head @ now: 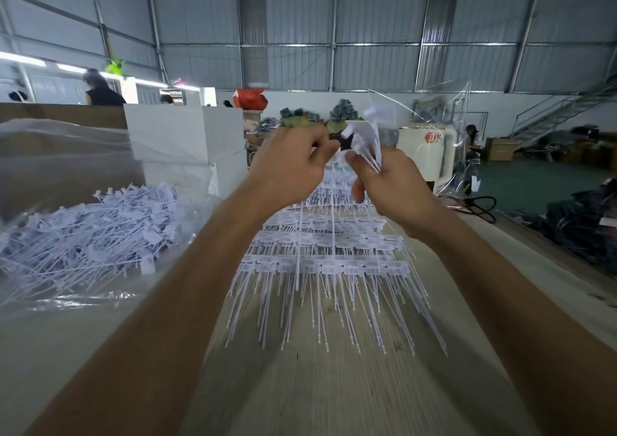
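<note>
Between my raised hands, above the rows (320, 265) on the counter (334, 385), my right hand (397, 185) curls round a bundle of white tags (365, 135) while my left hand (290, 168) pinches one tag (334, 202), best drawn straight out, untangled.

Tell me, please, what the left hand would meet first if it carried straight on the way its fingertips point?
Most likely the bundle of white tag ties gripped by the right hand: the left hand points rightward at it, nearly touching, though depth is unclear.
</note>
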{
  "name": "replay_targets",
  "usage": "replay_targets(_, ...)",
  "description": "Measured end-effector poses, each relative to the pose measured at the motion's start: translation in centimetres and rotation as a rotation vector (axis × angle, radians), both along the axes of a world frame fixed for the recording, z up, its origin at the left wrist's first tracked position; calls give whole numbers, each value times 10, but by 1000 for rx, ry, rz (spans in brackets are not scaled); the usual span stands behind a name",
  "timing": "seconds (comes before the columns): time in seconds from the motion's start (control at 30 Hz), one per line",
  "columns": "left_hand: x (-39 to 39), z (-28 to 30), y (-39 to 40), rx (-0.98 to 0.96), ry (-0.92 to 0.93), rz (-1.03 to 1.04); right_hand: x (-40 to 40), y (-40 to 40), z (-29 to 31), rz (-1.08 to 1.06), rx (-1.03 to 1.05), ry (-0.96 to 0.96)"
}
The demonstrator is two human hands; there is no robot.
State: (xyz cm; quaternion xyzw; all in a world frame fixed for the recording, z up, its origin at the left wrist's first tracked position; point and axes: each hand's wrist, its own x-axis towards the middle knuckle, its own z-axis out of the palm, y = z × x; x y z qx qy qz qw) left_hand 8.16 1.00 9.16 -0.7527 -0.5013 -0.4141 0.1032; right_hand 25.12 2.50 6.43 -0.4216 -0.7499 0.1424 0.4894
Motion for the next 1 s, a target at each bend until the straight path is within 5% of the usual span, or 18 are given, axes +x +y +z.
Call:
replay_targets(0.13,14,-1,-14,-92,-94,-303,3,6,3,-70,-51,275)
replay_targets(0.3,26,2,-12,-18,-109,-307,14,4,7,216,-249,597)
replay_targets(0.5,10,-4,-3,-140,-201,-357,10,-1,4,333,-293,445)
replay_targets(0.8,4,-4,3,-109,-580,-431,10,-1,4,298,-232,399)
replay_targets(1.0,-2,-4,6,-345,-646,-462,4,-5,7,368,-252,450)
